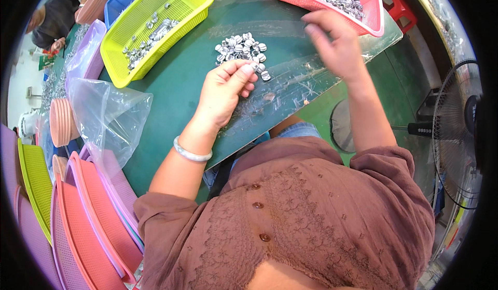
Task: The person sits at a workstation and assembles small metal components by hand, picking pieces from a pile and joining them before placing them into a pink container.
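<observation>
My left hand [223, 90] is closed in a pinch, thumb against fingers, on a small silvery metal piece [254, 66]. Just beyond it on the green table [181, 103] lies a loose pile of small ribbed, silver-and-dark metal pieces [238, 47]. A few more lie beside the fingertips. Raised at the right, in front of the pink basket [371, 23], my right hand [336, 43] is a little blurred. Its thumb and forefinger point left with a gap between them, and nothing shows in them. The pink basket holds many similar metal pieces.
A yellow-green basket [124, 41] with some metal pieces stands at the far left. Clear plastic bags [111, 108] and stacked baskets [98, 207] crowd the left side. A fan [456, 129] and a red stool [399, 7] are at the right. Another person [57, 17] sits at far left.
</observation>
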Demonstrator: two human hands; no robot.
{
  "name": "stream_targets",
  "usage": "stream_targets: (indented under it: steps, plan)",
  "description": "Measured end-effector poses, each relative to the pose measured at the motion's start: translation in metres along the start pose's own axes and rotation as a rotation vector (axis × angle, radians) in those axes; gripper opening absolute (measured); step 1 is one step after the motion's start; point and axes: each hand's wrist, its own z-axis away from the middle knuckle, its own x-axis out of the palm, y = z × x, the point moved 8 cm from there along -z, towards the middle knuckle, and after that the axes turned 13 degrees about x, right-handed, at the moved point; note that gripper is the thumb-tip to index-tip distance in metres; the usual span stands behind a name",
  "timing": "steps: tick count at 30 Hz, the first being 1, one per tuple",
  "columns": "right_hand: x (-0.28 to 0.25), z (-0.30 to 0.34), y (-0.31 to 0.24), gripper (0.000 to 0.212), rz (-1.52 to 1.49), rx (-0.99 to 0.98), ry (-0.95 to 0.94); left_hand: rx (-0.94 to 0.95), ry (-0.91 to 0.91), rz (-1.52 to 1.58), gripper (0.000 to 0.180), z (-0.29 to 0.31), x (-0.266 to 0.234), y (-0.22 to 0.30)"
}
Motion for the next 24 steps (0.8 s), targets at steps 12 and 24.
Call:
stream_targets:
  steps: [12,24]
  plan:
    - [0.069,0.038,-0.039,0.027,-0.300,0.040,-0.313,-0.223,0.007,0.459,0.019,0.007,0.006,-0.007]
    - [0.087,0.046,-0.027,0.020,-0.716,0.232,-0.557,-0.192,-0.142,0.300,0.027,0.007,0.007,-0.009]
